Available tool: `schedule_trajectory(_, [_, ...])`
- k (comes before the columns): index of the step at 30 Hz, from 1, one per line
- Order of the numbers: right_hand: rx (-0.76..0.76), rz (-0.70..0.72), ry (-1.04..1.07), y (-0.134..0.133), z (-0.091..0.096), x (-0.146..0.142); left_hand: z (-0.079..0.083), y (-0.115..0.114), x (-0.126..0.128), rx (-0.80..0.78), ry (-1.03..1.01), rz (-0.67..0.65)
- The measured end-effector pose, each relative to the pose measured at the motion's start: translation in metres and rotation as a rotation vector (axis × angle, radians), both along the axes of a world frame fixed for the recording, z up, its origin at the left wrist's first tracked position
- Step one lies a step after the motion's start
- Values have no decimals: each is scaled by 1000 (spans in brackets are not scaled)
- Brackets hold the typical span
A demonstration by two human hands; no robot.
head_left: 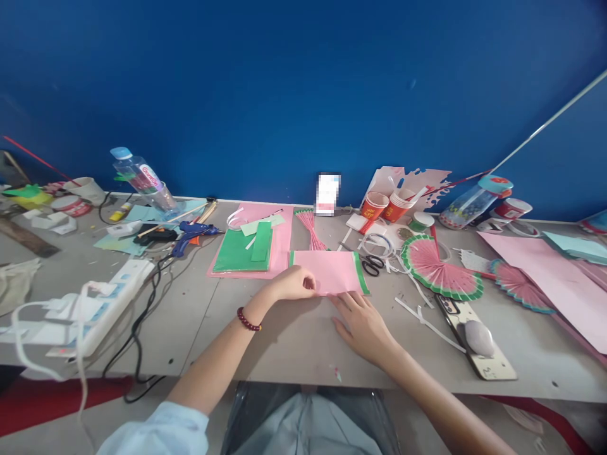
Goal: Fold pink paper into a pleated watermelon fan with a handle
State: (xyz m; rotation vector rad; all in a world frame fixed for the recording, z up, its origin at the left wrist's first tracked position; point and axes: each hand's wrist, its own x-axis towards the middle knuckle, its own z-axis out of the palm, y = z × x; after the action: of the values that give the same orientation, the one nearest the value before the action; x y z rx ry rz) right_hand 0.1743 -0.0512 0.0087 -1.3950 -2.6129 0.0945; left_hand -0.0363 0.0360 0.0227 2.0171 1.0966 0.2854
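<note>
A pink sheet of paper [327, 268] with green strips along its left and right edges lies on the table in front of me. At its near left corner my left hand [293, 283] has its fingers curled closed on the paper's near edge. My right hand [364, 325] is open, fingers stretched out and their tips resting on the near edge. Just behind the sheet is a bundle of pleated pink paper [310, 229] with green ends. To the right of it lie black-handled scissors [372, 265].
On the left are stacked green sheets [237, 251], a blue glue gun [190, 237], a power strip [104, 309] and a tilted bottle [147, 183]. Paper cups [374, 205], a watermelon-coloured paper fan [441, 268] and a phone [478, 341] with a grey grip are on the right.
</note>
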Motion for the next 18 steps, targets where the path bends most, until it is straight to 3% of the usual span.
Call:
schedule_trajectory(9, [-16, -6, -35, 0, 0, -4, 3, 2, -6, -72, 20, -56])
schedule_trajectory(18, [9, -24, -55, -1, 0, -6, -5, 3, -4, -27, 42, 41])
